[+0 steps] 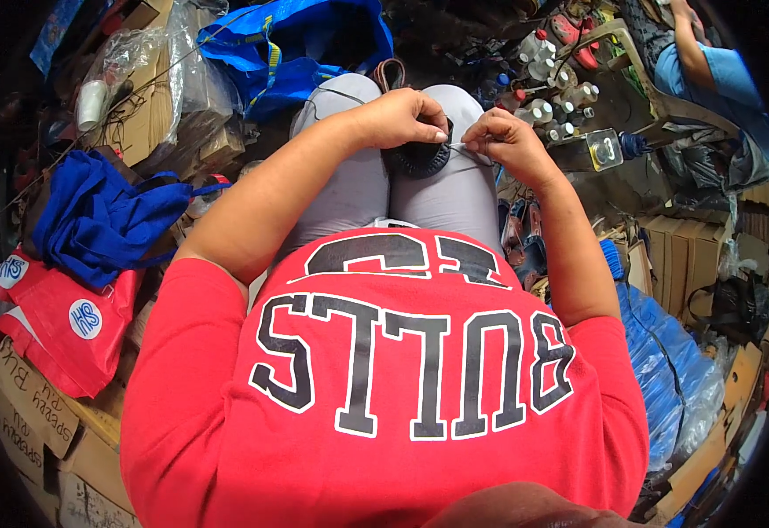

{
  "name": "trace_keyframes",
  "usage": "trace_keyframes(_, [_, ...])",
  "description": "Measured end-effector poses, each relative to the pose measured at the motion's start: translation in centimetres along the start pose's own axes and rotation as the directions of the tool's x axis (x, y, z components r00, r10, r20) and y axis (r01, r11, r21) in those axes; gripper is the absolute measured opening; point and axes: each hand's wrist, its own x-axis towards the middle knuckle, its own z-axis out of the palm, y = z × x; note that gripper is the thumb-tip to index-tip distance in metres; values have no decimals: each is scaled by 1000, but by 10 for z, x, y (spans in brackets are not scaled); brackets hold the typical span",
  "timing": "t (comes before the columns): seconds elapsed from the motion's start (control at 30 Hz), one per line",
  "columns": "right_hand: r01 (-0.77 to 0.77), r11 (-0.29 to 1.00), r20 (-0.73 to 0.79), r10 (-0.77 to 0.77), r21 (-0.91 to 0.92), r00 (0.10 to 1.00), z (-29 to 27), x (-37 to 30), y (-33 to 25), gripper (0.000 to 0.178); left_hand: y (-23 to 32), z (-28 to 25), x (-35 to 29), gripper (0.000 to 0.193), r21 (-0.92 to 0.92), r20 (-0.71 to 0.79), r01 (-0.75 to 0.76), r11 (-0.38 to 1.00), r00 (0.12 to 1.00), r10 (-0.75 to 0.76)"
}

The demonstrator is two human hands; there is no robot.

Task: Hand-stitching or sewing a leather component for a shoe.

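A dark, rounded piece with a ribbed edge (421, 162), perhaps part of a shoe, rests on my grey-clad thighs. My left hand (406, 118) is closed in a pinch just above it, thumb and fingertips together; whatever it pinches is too small to make out. To its right, my right hand (503, 143) is also pinched, its fingertips pointing at the left ones with a small gap between. A thin line, maybe thread, seems to run near the right fingertips. A brown strap-like loop (391, 74) stands up between my knees, partly hidden behind my left hand.
A blue bag (301, 53) lies open beyond my knees. Several capped bottles (543, 66) stand at the far right, near a chair frame (657, 88) and another person's arm (699, 63). Dark blue cloth (103, 216), a red bag (72, 326) and cardboard boxes (37, 396) crowd the left.
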Motion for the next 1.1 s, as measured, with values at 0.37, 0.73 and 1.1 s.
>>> trace_keyframes(0.37, [30,989,-102,-15,142,995,21,-16,10,16,-5,-5,-2,23,-167,78,15,986,997,-2])
trace_keyframes(0.73, [74,993,-161,-59,91,985,27,-18,5,15,-7,-5,-6,24,-259,107,19,966,994,9])
trace_keyframes(1.1, [73,949,-94,-107,-305,990,28,-27,-26,23,-6,-7,-7,28,-195,184,25,981,983,11])
